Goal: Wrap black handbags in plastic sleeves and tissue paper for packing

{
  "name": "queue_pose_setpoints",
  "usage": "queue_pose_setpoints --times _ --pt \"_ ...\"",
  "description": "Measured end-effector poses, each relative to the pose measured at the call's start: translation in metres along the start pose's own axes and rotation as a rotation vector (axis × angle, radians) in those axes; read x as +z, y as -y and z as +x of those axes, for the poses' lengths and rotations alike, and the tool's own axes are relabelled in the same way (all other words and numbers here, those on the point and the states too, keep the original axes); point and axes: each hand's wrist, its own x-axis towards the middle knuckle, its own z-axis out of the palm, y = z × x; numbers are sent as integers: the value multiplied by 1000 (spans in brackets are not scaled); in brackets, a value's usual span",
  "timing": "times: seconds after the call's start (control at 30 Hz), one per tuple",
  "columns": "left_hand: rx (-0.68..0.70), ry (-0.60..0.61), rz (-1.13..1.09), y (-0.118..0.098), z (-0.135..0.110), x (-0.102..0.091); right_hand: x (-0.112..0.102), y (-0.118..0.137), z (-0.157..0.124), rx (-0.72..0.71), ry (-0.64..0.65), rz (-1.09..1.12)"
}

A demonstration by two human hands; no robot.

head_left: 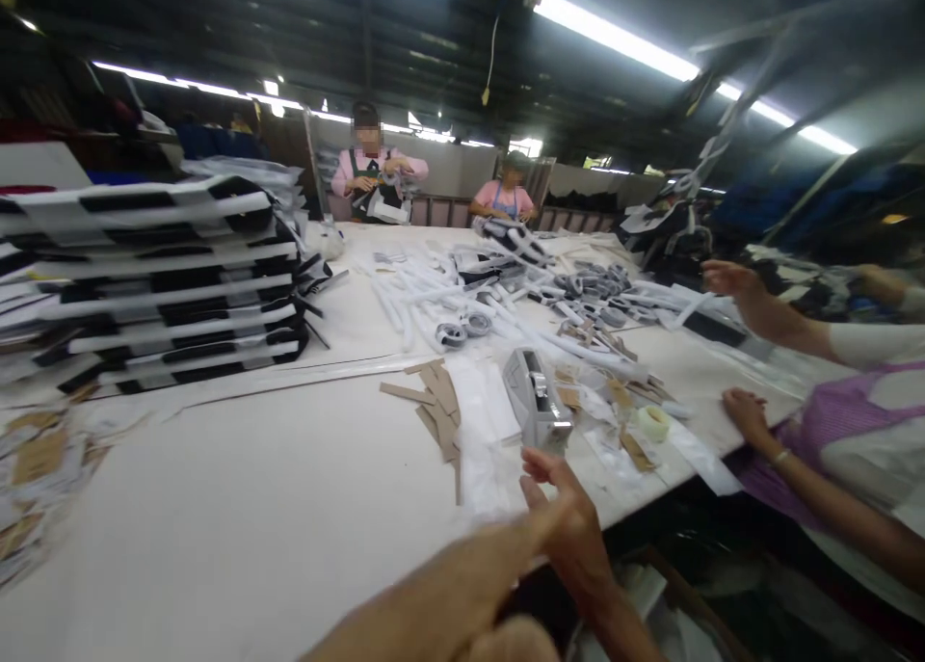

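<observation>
My left hand (539, 532) reaches in from the lower left with its fingers stretched out, the tips resting against my right hand (570, 527). My right hand is at the table's near edge, back up, fingers loosely bent and apart from the thumb. I see nothing in either hand. Both are a little smeared. Just beyond the fingertips lie clear plastic bags (481, 450) and a grey tape dispenser (535, 397). Brown cardboard strips (437, 407) lie left of the bags.
A tall stack of black-and-white folded pieces (151, 277) fills the left. White straps and rolled bands (462, 330) litter the table's middle, and a tape roll (654, 421) lies right. A co-worker in a purple apron (838, 421) reaches in from the right; two other people work at the far end.
</observation>
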Motion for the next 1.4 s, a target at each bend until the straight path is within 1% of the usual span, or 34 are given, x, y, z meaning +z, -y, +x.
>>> queue_pose_setpoints --times 0.07,0.13,0.23,0.3,0.4,0.47,0.57,0.67,0.8,0.93,1.03,1.13,1.2,1.23,1.3,1.4 --pt "-70 -119 179 12 2 -14 10 3 1 -89 52 -34" --pt "-209 -240 427 33 11 -25 20 7 -1 -182 130 -112" --pt "-396 -297 728 72 28 -35 31 8 -10 -293 262 -232" --pt "-468 -315 824 93 39 -38 35 5 -17 -337 349 -287" --pt "-525 -370 869 114 54 -42 40 -6 -24 -364 434 -344" --pt "-554 -423 872 122 65 -43 43 -14 -26 -373 445 -365" --pt "-574 -472 873 130 83 -41 49 -26 -24 -377 401 -369" --pt "-556 -473 887 136 100 -35 52 -36 -18 -371 352 -354" --pt "-500 -457 914 139 118 -28 52 -52 -8 -376 318 -319" --pt "-447 -448 925 140 136 -24 50 -69 0 -362 322 -290" --pt "-406 -469 919 142 146 -24 49 -72 3 -339 337 -285" --pt "-373 -542 846 144 146 -27 41 -65 4 -327 366 -281" --pt "-383 -595 780 144 136 -28 30 -59 3 -354 374 -273" --pt "-376 -611 763 143 127 -28 24 -57 2 -368 368 -268" --pt "-309 -619 768 138 106 -23 12 -55 0 -359 328 -258" --pt "-168 -573 790 124 73 -7 -2 -60 -4 -234 183 -265"
